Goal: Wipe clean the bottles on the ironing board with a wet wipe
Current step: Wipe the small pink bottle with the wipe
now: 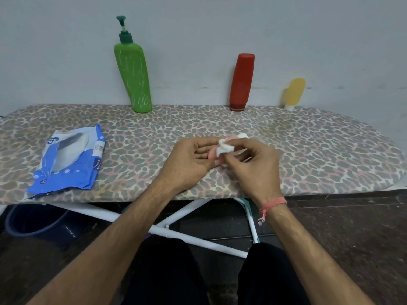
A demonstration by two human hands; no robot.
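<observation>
the right hand (253,164) pinches a bunched white wet wipe (225,148) between thumb and fingertips and presses it onto a small pink bottle (212,155), which the left hand (189,160) grips with fingers curled round it, just above the middle of the ironing board (308,146). a white cap seems to poke out beyond the hands, though most of this bottle is covered, so its shape and how clean it is cannot be judged.

to do the step well, the person should probably turn the bottle in the left hand while the wipe runs along its length, shifting the grip so the covered patches get wiped too, and refold the wipe to a fresh face.

three more bottles stand along the far edge against the wall: a green pump bottle (133,78), a red bottle (241,82) standing on its cap, and a small yellow tube (294,92). whether they are wiped already is not visible. the blue wipe packet (70,159) lies open to the left, its print blurred.
</observation>
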